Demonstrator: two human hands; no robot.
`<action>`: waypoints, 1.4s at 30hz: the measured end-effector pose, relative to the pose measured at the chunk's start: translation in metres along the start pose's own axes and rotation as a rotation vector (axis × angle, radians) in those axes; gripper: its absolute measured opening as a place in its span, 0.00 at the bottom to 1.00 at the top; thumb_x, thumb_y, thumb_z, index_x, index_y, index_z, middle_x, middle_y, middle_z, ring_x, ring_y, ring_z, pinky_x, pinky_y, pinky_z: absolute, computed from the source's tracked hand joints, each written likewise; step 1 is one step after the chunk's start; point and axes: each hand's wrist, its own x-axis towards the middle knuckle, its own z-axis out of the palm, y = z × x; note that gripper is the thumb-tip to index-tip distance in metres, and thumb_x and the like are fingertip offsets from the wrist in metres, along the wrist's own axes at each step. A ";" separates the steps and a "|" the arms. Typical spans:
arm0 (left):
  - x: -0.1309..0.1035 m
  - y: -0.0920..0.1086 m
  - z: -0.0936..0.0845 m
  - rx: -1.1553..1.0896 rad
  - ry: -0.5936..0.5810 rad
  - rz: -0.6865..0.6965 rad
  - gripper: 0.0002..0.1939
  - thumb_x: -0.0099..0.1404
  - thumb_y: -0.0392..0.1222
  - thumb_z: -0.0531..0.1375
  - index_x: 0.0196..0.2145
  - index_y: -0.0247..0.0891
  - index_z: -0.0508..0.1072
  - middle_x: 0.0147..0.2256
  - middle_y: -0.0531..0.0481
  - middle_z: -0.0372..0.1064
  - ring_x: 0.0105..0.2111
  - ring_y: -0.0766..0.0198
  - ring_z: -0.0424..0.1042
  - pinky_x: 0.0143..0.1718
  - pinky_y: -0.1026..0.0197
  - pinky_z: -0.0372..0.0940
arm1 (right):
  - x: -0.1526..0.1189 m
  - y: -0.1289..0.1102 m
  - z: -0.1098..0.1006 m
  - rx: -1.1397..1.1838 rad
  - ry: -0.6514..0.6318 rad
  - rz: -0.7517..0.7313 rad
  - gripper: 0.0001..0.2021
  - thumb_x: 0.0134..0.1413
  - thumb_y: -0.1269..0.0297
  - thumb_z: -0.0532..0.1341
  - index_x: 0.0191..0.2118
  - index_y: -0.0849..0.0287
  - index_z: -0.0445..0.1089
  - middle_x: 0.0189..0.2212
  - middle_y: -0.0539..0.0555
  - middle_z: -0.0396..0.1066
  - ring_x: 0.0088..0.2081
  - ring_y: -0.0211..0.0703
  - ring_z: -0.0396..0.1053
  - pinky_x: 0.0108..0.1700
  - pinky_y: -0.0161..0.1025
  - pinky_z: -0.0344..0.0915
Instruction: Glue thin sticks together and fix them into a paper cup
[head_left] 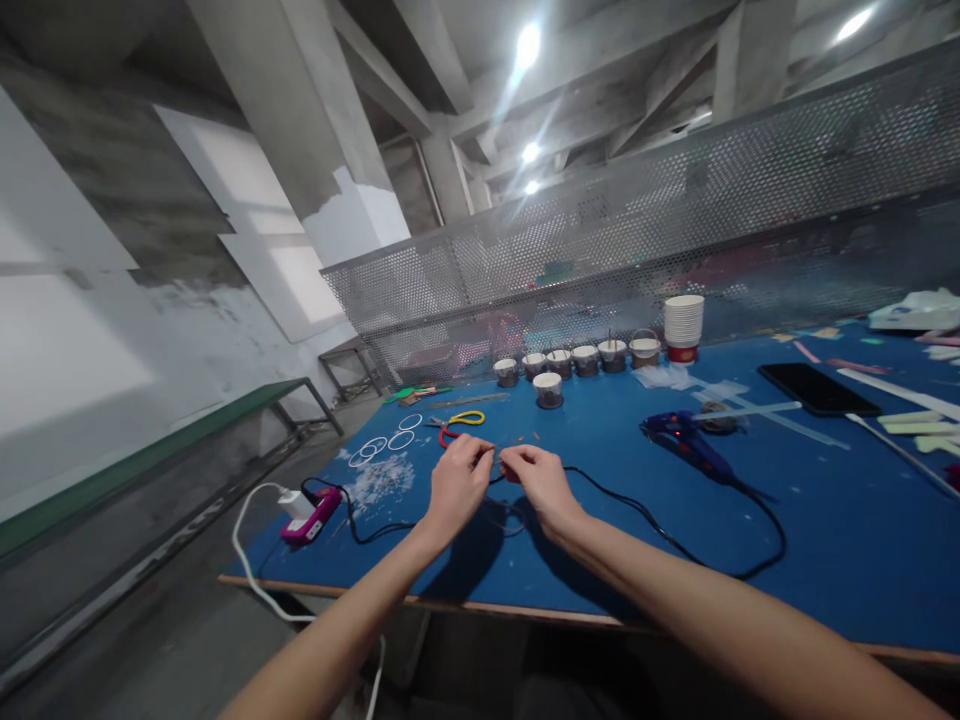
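Observation:
My left hand [461, 478] and my right hand [541, 483] meet above the blue table, each with its fingers pinched together. Something small and dark seems to sit between the fingertips, too hidden to name. Below the hands lies a thin pale loop [517, 530], partly in shadow. Just behind my left hand are scissors or snips with red and yellow handles [469, 417]. White rings [401, 440] and a heap of white shreds [381, 482] lie to the left. A black cord [622, 497] passes behind and under the hands. To the right rests a blue glue gun [686, 437].
Several small cups [549, 391] stand along the back, beside a stack of paper cups [684, 325]. A black phone [817, 388] and pale strips [911, 424] lie at right. A purple power strip [311, 517] with plugged cords sits near the left table edge [247, 580].

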 end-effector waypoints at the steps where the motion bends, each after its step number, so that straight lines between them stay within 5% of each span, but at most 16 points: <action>1: 0.001 -0.001 -0.001 0.006 0.007 -0.003 0.06 0.54 0.34 0.57 0.23 0.41 0.72 0.29 0.49 0.67 0.35 0.58 0.64 0.40 0.60 0.56 | -0.001 0.000 0.000 0.016 -0.014 0.007 0.05 0.32 0.65 0.64 0.16 0.60 0.70 0.15 0.46 0.65 0.23 0.36 0.61 0.31 0.34 0.58; 4: 0.002 -0.002 -0.003 -0.015 -0.007 -0.031 0.06 0.51 0.33 0.58 0.20 0.40 0.70 0.29 0.50 0.66 0.36 0.58 0.63 0.41 0.59 0.56 | -0.004 -0.002 0.000 0.083 -0.067 0.058 0.05 0.31 0.65 0.64 0.17 0.60 0.68 0.17 0.46 0.66 0.24 0.35 0.63 0.32 0.34 0.60; 9: 0.000 0.000 0.000 -0.152 -0.111 -0.156 0.06 0.52 0.35 0.56 0.19 0.39 0.67 0.19 0.55 0.61 0.22 0.66 0.60 0.26 0.65 0.56 | -0.009 -0.009 -0.005 0.158 -0.133 0.176 0.07 0.33 0.62 0.61 0.21 0.58 0.64 0.16 0.44 0.63 0.19 0.32 0.60 0.28 0.34 0.62; 13: -0.003 0.000 0.005 -0.308 -0.140 -0.283 0.04 0.51 0.39 0.56 0.23 0.38 0.68 0.16 0.59 0.56 0.17 0.71 0.54 0.19 0.67 0.51 | -0.009 -0.016 -0.019 0.123 -0.178 0.254 0.09 0.34 0.63 0.62 0.22 0.58 0.61 0.11 0.39 0.53 0.13 0.26 0.44 0.15 0.28 0.46; 17: -0.006 0.002 0.009 -0.479 -0.162 -0.398 0.06 0.48 0.39 0.58 0.27 0.37 0.67 0.16 0.62 0.55 0.14 0.74 0.50 0.16 0.69 0.47 | -0.003 -0.025 -0.032 0.058 -0.192 0.268 0.10 0.32 0.64 0.64 0.22 0.59 0.61 0.11 0.38 0.49 0.13 0.25 0.40 0.15 0.28 0.36; 27: -0.013 0.010 0.017 -0.744 -0.256 -0.618 0.10 0.46 0.42 0.62 0.22 0.37 0.64 0.15 0.61 0.54 0.12 0.77 0.46 0.14 0.70 0.41 | 0.002 -0.039 -0.059 -0.311 -0.206 0.179 0.06 0.34 0.64 0.64 0.19 0.60 0.69 0.09 0.41 0.52 0.13 0.28 0.44 0.15 0.30 0.41; 34: 0.003 -0.002 0.019 -0.750 -0.131 -0.606 0.14 0.44 0.45 0.65 0.21 0.37 0.63 0.13 0.62 0.53 0.11 0.78 0.45 0.13 0.71 0.41 | 0.011 -0.078 -0.102 -0.610 -0.266 0.105 0.02 0.32 0.71 0.65 0.16 0.60 0.73 0.12 0.47 0.63 0.15 0.29 0.49 0.17 0.32 0.41; 39: 0.026 -0.013 0.016 -0.744 0.000 -0.539 0.14 0.44 0.44 0.65 0.21 0.37 0.63 0.13 0.63 0.50 0.12 0.78 0.45 0.13 0.71 0.40 | 0.016 -0.110 -0.141 -0.915 -0.217 -0.027 0.06 0.40 0.63 0.63 0.22 0.58 0.76 0.15 0.48 0.65 0.16 0.32 0.50 0.19 0.34 0.46; 42: 0.032 -0.016 0.023 -0.739 0.013 -0.525 0.13 0.44 0.44 0.65 0.22 0.37 0.64 0.14 0.63 0.51 0.12 0.78 0.45 0.13 0.71 0.40 | 0.011 -0.113 -0.161 -1.069 -0.293 -0.045 0.09 0.44 0.60 0.60 0.23 0.58 0.75 0.17 0.50 0.68 0.19 0.36 0.58 0.23 0.34 0.52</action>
